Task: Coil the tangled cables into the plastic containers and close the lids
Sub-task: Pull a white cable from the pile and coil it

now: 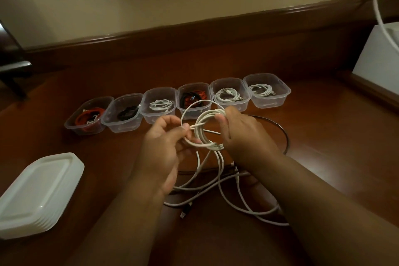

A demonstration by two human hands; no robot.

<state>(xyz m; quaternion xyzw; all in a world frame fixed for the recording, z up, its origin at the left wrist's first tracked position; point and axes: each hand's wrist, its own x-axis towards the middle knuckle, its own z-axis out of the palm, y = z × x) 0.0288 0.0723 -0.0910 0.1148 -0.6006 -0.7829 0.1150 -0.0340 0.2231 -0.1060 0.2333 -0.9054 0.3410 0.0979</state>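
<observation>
Head view: above the wooden bench (313, 136), the right hand (244, 129) has its grip closed round a white cable coil (205, 129), and the left hand (164, 149) pinches a strand of it. Six open plastic containers (267, 90) line up behind the coil; the lid stack (36, 192) sits to its left.

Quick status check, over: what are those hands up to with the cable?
Right hand holds white coil; left hand feeds it. Six containers filled, unlidded. Loose cables still tangled below.
</observation>
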